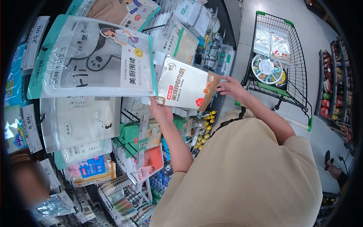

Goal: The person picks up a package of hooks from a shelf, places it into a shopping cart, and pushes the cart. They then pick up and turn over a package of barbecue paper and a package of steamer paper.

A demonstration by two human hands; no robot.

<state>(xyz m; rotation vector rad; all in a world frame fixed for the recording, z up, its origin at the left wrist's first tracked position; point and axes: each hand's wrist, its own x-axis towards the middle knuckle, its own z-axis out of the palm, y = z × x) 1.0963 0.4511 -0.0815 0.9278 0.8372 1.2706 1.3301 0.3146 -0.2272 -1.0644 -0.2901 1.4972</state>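
Observation:
A flat pack of barbecue paper [185, 84], white with a brown end and red and brown printing, is tilted in front of the hanging goods. My left hand [161, 110] is closed on its lower left corner, thumb on the near edge. At the pack's brown right end is my right hand [231, 87], its fingers apart and the tips at the edge; whether they touch it is hard to see. Left of the pack hangs a large kitchen apron package [94, 60] with a teal border, close above my left hand.
A black wire shopping cart [298, 49] with green corners stands at the right, holding a round tray of wrapped items [267, 69] and flat packs [279, 45]. Price tags [32, 126] and hooks jut from the rack. Another person's foot [328, 159] shows at far right.

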